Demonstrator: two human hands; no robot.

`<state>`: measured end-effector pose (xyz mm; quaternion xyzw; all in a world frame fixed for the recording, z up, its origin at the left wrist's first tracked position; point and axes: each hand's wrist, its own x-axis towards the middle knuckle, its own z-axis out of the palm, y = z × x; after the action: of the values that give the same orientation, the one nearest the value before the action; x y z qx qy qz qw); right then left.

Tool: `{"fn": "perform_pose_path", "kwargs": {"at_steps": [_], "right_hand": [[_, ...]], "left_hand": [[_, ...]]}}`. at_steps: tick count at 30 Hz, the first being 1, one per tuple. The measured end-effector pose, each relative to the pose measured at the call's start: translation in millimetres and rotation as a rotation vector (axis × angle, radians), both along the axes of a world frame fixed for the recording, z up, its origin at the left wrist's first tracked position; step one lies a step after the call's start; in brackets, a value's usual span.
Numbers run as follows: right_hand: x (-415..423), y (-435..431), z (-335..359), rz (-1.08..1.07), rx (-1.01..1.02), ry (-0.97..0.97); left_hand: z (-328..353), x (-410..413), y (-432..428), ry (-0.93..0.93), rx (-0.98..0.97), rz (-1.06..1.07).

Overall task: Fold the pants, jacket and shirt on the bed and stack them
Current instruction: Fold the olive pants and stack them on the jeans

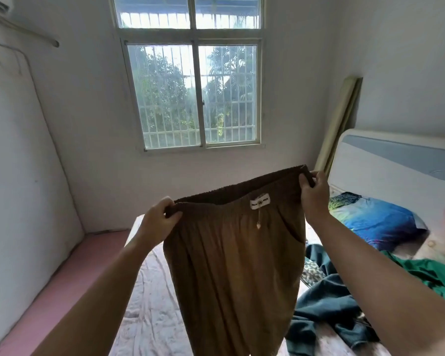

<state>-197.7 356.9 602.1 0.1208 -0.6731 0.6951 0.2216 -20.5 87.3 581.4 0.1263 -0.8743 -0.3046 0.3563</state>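
Brown pants (231, 265) with an elastic waistband and a white label hang in the air over the bed (149, 304). My left hand (158, 218) grips the left end of the waistband. My right hand (315, 192) grips the right end, held a little higher. The legs hang down out of the frame's bottom edge. A dark teal garment (329, 304) lies crumpled on the bed to the right. A green garment (432, 273) lies beyond it at the far right.
A blue patterned pillow (380, 219) rests against the white and grey headboard (401, 160) on the right. A barred window (193, 93) is straight ahead. A white mattress (18, 176) leans on the left wall above a pink floor (62, 278).
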Motion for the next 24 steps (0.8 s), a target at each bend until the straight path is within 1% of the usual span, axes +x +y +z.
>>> {"fn": "perform_pose_path", "kwargs": {"at_steps": [2, 4, 5, 6, 7, 8, 9, 10, 11, 12, 13, 14, 15, 18, 20, 22, 24], "right_hand": [[4.3, 0.0, 34.0, 0.023, 0.040, 0.111], [12.3, 0.1, 74.8, -0.007, -0.018, 0.234], [13.4, -0.7, 88.0, -0.017, -0.037, 0.279], [14.0, -1.6, 96.0, -0.012, -0.002, 0.301], [13.8, -4.2, 102.0, 0.013, 0.110, 0.301], [11.8, -6.8, 102.1, 0.069, 0.260, 0.269], [9.7, -8.8, 100.5, 0.104, 0.347, 0.228], [8.8, -9.9, 101.3, 0.123, 0.333, 0.203], [10.7, -9.9, 105.8, 0.144, 0.245, 0.194], [13.6, -9.1, 111.9, 0.160, 0.154, 0.199], [15.4, -8.0, 117.6, 0.175, 0.105, 0.219], [15.7, -6.2, 123.1, 0.203, 0.107, 0.243], [15.1, -4.3, 127.2, 0.250, 0.152, 0.265], [12.2, 3.0, 134.0, 0.380, 0.460, 0.378], [11.3, 4.3, 137.2, 0.368, 0.673, 0.477], [12.9, 1.6, 136.5, 0.345, 0.807, 0.518], [13.8, -0.5, 133.6, 0.315, 0.879, 0.530]], "left_hand": [[43.9, 1.6, 7.8, 0.180, -0.004, 0.064], [93.0, 6.8, 18.2, 0.390, 0.019, 0.110], [112.1, 8.5, 20.8, 0.459, 0.009, 0.126], [126.1, 8.6, 19.5, 0.475, -0.016, 0.135], [137.9, 8.8, 15.6, 0.442, -0.055, 0.143], [143.5, 8.4, 9.3, 0.353, -0.090, 0.158], [146.3, 9.4, 3.1, 0.248, -0.123, 0.183], [147.6, 10.3, -2.2, 0.165, -0.153, 0.194], [149.2, 11.5, -5.7, 0.131, -0.169, 0.188], [151.4, 13.4, -7.7, 0.143, -0.167, 0.170], [154.3, 16.7, -8.4, 0.175, -0.155, 0.154], [157.1, 20.3, -10.4, 0.211, -0.145, 0.138], [160.1, 24.0, -13.2, 0.230, -0.150, 0.123], [162.7, 35.1, -25.7, 0.182, -0.183, 0.082], [160.1, 39.3, -29.0, 0.154, -0.162, 0.063], [157.0, 40.4, -28.4, 0.143, -0.109, 0.048], [153.9, 40.9, -25.8, 0.133, -0.052, 0.017]]}}
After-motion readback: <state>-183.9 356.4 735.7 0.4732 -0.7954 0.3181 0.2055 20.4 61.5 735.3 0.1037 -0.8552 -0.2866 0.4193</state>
